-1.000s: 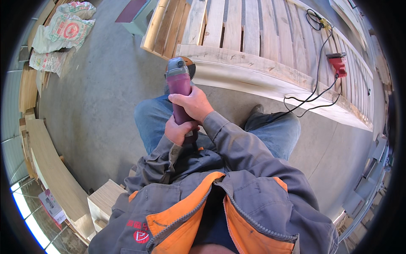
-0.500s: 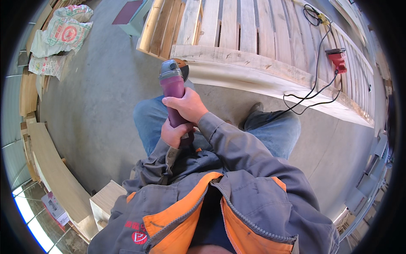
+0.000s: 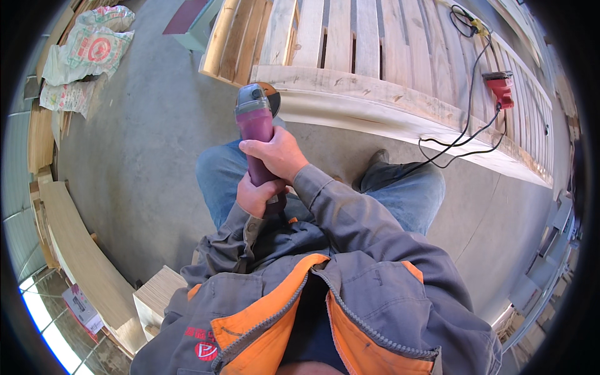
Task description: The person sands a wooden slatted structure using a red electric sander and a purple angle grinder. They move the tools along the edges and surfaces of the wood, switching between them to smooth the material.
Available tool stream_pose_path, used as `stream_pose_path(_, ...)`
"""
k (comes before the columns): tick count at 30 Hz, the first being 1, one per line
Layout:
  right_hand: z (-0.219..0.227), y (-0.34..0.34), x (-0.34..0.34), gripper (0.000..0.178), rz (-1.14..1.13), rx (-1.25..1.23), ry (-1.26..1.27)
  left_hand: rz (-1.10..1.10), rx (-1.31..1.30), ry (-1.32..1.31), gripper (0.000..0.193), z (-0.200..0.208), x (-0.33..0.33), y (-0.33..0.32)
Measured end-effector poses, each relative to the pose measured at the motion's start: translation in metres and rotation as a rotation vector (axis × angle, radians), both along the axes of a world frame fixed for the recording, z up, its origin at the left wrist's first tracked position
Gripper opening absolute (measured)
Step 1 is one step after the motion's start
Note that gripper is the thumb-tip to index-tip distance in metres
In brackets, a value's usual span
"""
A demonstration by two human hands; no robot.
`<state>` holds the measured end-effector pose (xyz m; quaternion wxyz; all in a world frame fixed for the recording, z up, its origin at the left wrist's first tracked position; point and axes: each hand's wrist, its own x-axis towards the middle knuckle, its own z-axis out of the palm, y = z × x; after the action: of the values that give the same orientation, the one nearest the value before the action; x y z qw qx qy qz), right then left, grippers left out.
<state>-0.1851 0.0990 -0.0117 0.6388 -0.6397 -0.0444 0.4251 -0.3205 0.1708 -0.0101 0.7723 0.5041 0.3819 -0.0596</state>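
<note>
An angle grinder (image 3: 256, 128) with a purple body and grey metal head points away from me between my knees. My left hand (image 3: 253, 197) is wrapped round its rear end, and my right hand (image 3: 278, 154) grips the body just ahead of it. An orange-brown disc (image 3: 270, 95) on the grinder's head stands at the near left corner of a slatted wooden frame (image 3: 325, 78). Whether the disc touches the wood I cannot tell. Part of the grinder's rear is hidden by my fingers and sleeve.
On the slats at the right lies a red power tool (image 3: 500, 90) with a black cord (image 3: 469, 119) trailing over the edge. White woven sacks (image 3: 94, 50) lie at the far left. Boards (image 3: 81, 244) are stacked on the left. A green box with a maroon top (image 3: 190, 22) stands behind.
The grinder's head has turned slightly, and more of the disc shows beside the frame's corner. Both hands keep their hold on it.
</note>
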Motion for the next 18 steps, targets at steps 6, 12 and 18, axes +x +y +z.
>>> stream_pose_path(6,-0.003,0.002,0.001,0.053,0.008,-0.010,-0.001,-0.004,-0.004,-0.011,0.037,0.004,0.003,0.001)
stream_pose_path(12,-0.006,0.002,0.000,0.052,0.000,-0.013,-0.010,0.011,-0.015,-0.011,0.037,0.002,0.003,0.000)
stream_pose_path(18,-0.008,0.002,0.000,0.051,-0.001,-0.003,0.004,-0.008,0.008,-0.010,0.037,0.001,0.003,0.000)
